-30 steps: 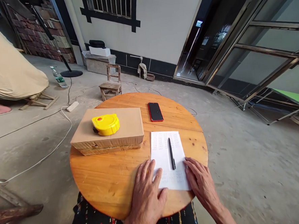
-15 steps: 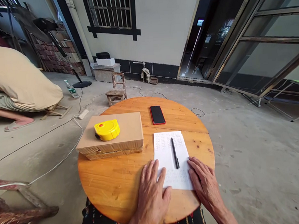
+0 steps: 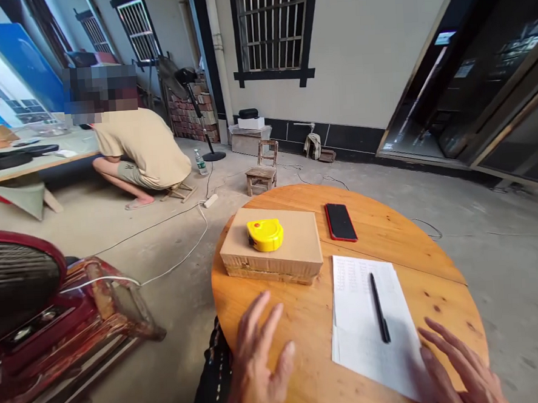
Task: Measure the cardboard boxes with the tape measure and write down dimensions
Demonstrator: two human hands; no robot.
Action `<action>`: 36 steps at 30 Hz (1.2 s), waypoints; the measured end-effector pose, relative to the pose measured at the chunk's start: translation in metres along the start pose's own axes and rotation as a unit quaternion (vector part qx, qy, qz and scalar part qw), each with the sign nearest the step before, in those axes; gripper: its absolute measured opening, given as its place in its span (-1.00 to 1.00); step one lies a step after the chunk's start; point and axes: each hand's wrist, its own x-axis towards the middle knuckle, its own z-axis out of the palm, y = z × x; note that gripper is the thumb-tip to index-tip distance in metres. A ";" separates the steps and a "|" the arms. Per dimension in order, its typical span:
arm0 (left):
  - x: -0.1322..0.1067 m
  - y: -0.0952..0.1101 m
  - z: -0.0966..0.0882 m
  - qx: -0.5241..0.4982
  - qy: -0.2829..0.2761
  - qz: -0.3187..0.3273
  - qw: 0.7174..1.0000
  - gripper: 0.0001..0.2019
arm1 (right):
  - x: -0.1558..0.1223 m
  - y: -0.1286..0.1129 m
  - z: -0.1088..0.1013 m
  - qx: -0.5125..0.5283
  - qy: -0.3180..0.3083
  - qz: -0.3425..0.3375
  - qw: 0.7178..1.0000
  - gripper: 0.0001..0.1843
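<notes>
Head view: a round, glossy wooden worktop (image 3: 312, 308) with knots and a straight seam. A flat white printed sheet (image 3: 361, 305) lies toward its near right edge, with a slim black pen (image 3: 379, 307) resting lengthwise on it. The left hand (image 3: 256, 366) is at the near edge, fingers (image 3: 258, 314) spread open and empty, near the sheet but apart from it. The right hand (image 3: 462, 378), likewise splayed, overlaps the sheet's near right corner. A flat cardboard box (image 3: 294, 248) carries a rounded yellow tape measure (image 3: 265, 234).

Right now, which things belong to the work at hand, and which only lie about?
In hand: paper sheet, pen on it, right hand at its corner, left hand open above the table.
Lying about: tape measure, cardboard box, phone.
</notes>
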 end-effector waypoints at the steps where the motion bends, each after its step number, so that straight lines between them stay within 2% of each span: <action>1: 0.005 -0.011 -0.010 0.007 0.029 -0.024 0.999 -0.47 | 0.007 -0.011 -0.003 0.013 0.002 0.006 1.000 -0.62; 4: 0.022 -0.040 -0.032 0.000 0.095 -0.110 0.989 -0.50 | 0.032 -0.054 -0.007 0.057 -0.010 -0.002 0.998 -0.65; 7: 0.037 -0.058 -0.041 -0.043 0.118 -0.181 0.975 -0.53 | 0.060 -0.103 -0.001 0.080 -0.025 -0.062 0.995 -0.71; 11: 0.053 -0.069 -0.040 -0.130 0.122 -0.225 0.958 -0.52 | 0.094 -0.161 0.015 0.080 -0.056 -0.172 0.980 -0.70; 14: 0.064 -0.075 -0.037 -0.198 0.116 -0.261 0.938 -0.50 | 0.115 -0.193 0.028 0.083 -0.075 -0.231 0.967 -0.65; 17: 0.076 -0.082 -0.033 -0.298 0.094 -0.299 0.902 -0.44 | 0.134 -0.218 0.041 0.072 -0.068 -0.280 0.955 -0.58; 19: 0.085 -0.086 -0.030 -0.370 0.072 -0.314 0.872 -0.40 | 0.145 -0.232 0.050 0.055 -0.065 -0.290 0.953 -0.46; 21: 0.095 -0.088 -0.027 -0.411 0.056 -0.318 0.853 -0.37 | 0.155 -0.242 0.059 0.032 -0.074 -0.276 0.958 -0.30; 23: 0.105 -0.088 -0.025 -0.424 0.048 -0.312 0.849 -0.39 | 0.164 -0.249 0.068 0.007 -0.093 -0.264 0.960 -0.22; 27: 0.118 -0.084 -0.022 -0.453 0.039 -0.275 0.847 -0.50 | 0.176 -0.253 0.078 0.028 -0.129 -0.264 0.955 -0.31; 29: 0.119 -0.081 -0.022 -0.460 0.044 -0.266 0.846 -0.52 | 0.174 -0.251 0.075 0.093 -0.136 -0.237 0.957 -0.33; 31: 0.117 -0.077 -0.023 -0.458 0.059 -0.271 0.845 -0.51 | 0.167 -0.247 0.066 0.200 -0.148 -0.171 0.953 -0.34; 33: 0.110 -0.074 -0.027 -0.450 0.071 -0.284 0.844 -0.50 | 0.156 -0.241 0.052 0.333 -0.138 -0.088 0.929 -0.37; 36: 0.091 -0.067 -0.037 -0.436 0.073 -0.307 0.843 -0.45 | 0.139 -0.226 0.027 0.493 -0.028 0.004 0.870 -0.41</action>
